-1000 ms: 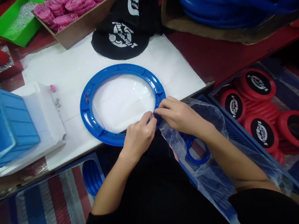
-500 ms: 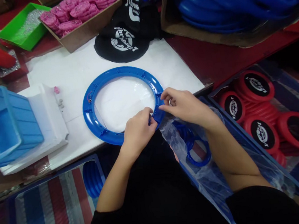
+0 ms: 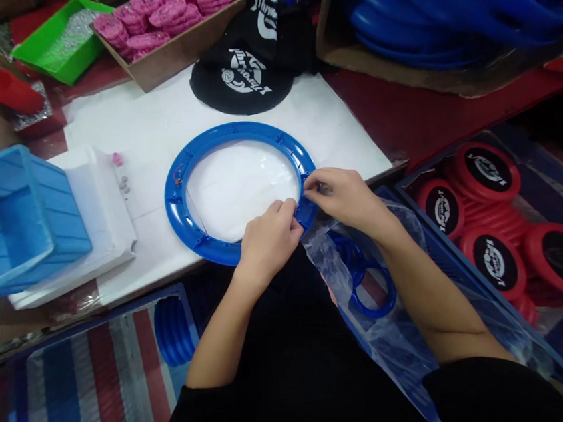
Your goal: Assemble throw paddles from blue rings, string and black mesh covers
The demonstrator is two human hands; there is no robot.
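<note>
A blue plastic ring (image 3: 180,216) lies on the white sheet with its hollow, ribbed side up. A small coiled wire piece (image 3: 179,175) sits in its channel at the left. My left hand (image 3: 270,239) is closed over the near right part of the rim, thumb and fingers drawn together. On the right side of the ring, my right hand (image 3: 343,194) has its thumb and index finger pinched at the channel. Whatever may be between those fingertips is too small to make out. Black fabric discs with white print (image 3: 242,74) lie beyond the ring.
A blue bin (image 3: 55,214) stands at the left on white foam. Behind are a green tray (image 3: 64,52), a carton of pink parts (image 3: 169,55) and a box of blue rings (image 3: 407,23). Red discs (image 3: 493,262) fill a crate at the right. Plastic film (image 3: 327,260) hangs below the edge.
The whole view has shifted slightly, so the table things appear further right. My right fingertips have drawn closer together at the rim, and my left fingers look more tightly curled.
</note>
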